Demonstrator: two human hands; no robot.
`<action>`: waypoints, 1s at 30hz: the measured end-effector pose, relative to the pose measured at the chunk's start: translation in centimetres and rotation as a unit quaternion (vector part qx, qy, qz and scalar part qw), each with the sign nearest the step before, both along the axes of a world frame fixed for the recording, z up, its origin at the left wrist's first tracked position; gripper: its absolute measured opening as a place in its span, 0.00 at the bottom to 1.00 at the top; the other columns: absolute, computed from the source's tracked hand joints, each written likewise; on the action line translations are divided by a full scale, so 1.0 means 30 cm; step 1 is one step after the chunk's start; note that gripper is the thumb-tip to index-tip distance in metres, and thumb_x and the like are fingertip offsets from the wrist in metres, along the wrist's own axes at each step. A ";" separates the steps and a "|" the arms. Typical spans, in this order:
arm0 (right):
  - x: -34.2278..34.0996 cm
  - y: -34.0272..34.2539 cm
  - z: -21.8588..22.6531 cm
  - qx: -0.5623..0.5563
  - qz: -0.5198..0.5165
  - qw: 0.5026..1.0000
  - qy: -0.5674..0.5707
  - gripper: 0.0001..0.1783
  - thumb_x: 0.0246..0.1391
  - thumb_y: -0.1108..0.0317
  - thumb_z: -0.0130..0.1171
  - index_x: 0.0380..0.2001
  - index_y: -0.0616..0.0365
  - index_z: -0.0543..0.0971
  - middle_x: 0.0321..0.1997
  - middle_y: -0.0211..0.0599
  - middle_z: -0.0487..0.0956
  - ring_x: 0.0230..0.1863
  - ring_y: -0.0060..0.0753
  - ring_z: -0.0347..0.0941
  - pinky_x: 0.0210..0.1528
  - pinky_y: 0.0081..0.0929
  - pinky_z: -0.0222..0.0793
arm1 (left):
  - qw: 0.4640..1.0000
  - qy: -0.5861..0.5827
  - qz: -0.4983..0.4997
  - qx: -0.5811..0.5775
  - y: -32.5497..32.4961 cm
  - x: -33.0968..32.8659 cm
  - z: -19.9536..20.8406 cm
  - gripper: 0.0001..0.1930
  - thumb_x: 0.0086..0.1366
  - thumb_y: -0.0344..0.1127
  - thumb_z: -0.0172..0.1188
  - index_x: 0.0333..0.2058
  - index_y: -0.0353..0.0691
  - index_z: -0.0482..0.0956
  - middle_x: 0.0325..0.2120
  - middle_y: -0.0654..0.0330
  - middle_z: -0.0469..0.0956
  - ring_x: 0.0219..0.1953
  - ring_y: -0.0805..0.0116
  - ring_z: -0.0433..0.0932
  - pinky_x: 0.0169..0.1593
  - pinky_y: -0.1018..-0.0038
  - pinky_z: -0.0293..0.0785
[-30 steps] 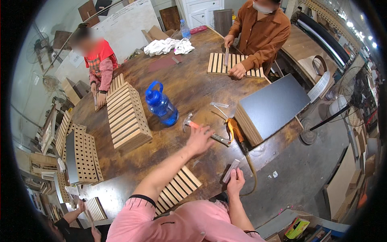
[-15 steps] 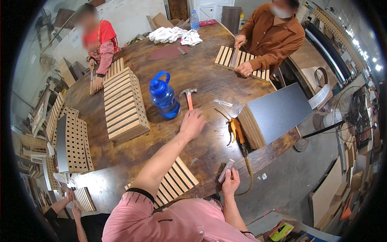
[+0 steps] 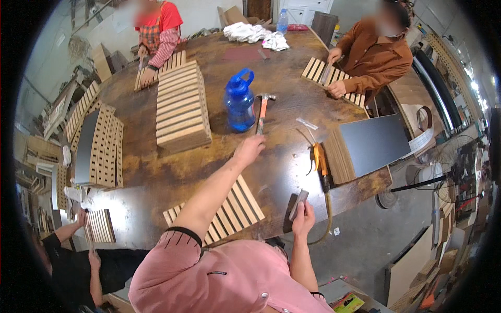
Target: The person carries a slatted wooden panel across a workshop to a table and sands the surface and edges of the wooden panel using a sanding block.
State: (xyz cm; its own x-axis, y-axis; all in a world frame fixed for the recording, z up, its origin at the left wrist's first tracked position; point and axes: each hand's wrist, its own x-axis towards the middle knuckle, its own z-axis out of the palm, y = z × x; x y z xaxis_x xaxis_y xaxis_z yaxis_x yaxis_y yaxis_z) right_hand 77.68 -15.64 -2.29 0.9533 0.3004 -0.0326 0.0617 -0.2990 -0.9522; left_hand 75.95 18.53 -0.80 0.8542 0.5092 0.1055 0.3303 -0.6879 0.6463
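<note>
Left: my left hand [image 3: 249,149] was at the lower handle of the hammer [image 3: 262,112], which lay head-away on the brown table [image 3: 141,161]. Fingers curled over the handle; the back of the hand hid their undersides, so I could not tell whether they pinched it or only rested there.

Right: my right hand [image 3: 303,218] pinched a small grey block [image 3: 299,202] between thumb and fingers, its far end jutting out over the near side of the table.

Nearby: slatted panel [image 3: 237,208] on the table under my left forearm, contact unclear; blue bottle [image 3: 240,107] upright just left of the hammer; orange air gun [image 3: 321,156] right of centre, its hose [image 3: 329,211] passing close by my right hand.

Risks, as judged: (a) With the hold so far from the heavy head, a leftward twist of the wrist could have swung the hammer into the bottle and toppled it. (b) A loose hold could have let the head drop and dent the table. (c) A lowered forearm could have shoved the panel askew. (d) A rightward sweep of my right wrist could have caught the hose and dragged the air gun; a slack pinch could have dropped the block
</note>
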 end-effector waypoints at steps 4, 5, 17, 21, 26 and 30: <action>0.013 0.024 0.092 -0.037 0.055 0.997 0.032 0.16 0.66 0.66 0.60 0.49 0.69 0.82 0.42 0.41 0.80 0.45 0.35 0.75 0.52 0.31 0.70 | 0.994 -0.102 0.039 -0.025 -0.032 -0.080 0.094 0.15 0.69 0.36 0.61 0.51 0.36 0.81 0.51 0.47 0.82 0.55 0.45 0.79 0.59 0.59 0.75; -0.002 0.038 0.113 -0.044 0.060 0.996 0.039 0.16 0.66 0.66 0.60 0.49 0.69 0.82 0.42 0.41 0.80 0.45 0.35 0.75 0.52 0.31 0.70 | 0.994 -0.095 0.045 -0.032 -0.062 -0.137 0.097 0.15 0.69 0.36 0.61 0.51 0.36 0.81 0.51 0.47 0.82 0.55 0.45 0.79 0.59 0.59 0.75; -0.208 0.337 0.216 -0.179 0.341 0.908 -0.164 0.19 0.64 0.59 0.60 0.51 0.61 0.84 0.40 0.57 0.80 0.41 0.60 0.79 0.46 0.48 0.75 | 0.970 0.073 0.225 0.061 -0.301 -0.580 0.027 0.13 0.72 0.45 0.59 0.47 0.45 0.82 0.46 0.57 0.76 0.53 0.55 0.72 0.59 0.56 0.65; -0.216 0.305 0.199 -0.211 0.331 0.902 -0.181 0.15 0.63 0.61 0.61 0.51 0.49 0.84 0.35 0.51 0.78 0.37 0.60 0.77 0.40 0.53 0.72 | 0.971 0.054 0.224 0.059 -0.302 -0.594 0.021 0.12 0.72 0.45 0.58 0.45 0.46 0.81 0.45 0.58 0.76 0.52 0.55 0.72 0.58 0.56 0.66; -0.246 0.270 0.213 -0.290 0.342 0.874 -0.186 0.18 0.63 0.60 0.61 0.55 0.46 0.84 0.40 0.51 0.81 0.39 0.58 0.79 0.42 0.53 0.74 | 0.974 0.048 0.212 0.071 -0.296 -0.610 0.000 0.11 0.71 0.43 0.58 0.44 0.44 0.81 0.44 0.58 0.76 0.52 0.55 0.73 0.57 0.55 0.67; -0.218 0.520 0.142 -0.277 0.297 0.875 -0.262 0.16 0.64 0.57 0.61 0.52 0.46 0.85 0.43 0.49 0.83 0.40 0.56 0.80 0.42 0.51 0.75 | 0.980 0.033 0.185 0.060 -0.304 -0.605 0.021 0.11 0.70 0.43 0.59 0.42 0.43 0.80 0.44 0.57 0.75 0.51 0.54 0.73 0.56 0.55 0.68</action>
State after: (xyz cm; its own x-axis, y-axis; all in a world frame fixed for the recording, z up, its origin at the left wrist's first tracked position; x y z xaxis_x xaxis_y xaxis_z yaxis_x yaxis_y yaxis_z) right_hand 71.13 -0.04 1.96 0.5612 0.8251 0.0650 0.7485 -0.4725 -0.4653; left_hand 57.79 9.42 -0.17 0.6207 0.7724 0.1344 0.6102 -0.5835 0.5359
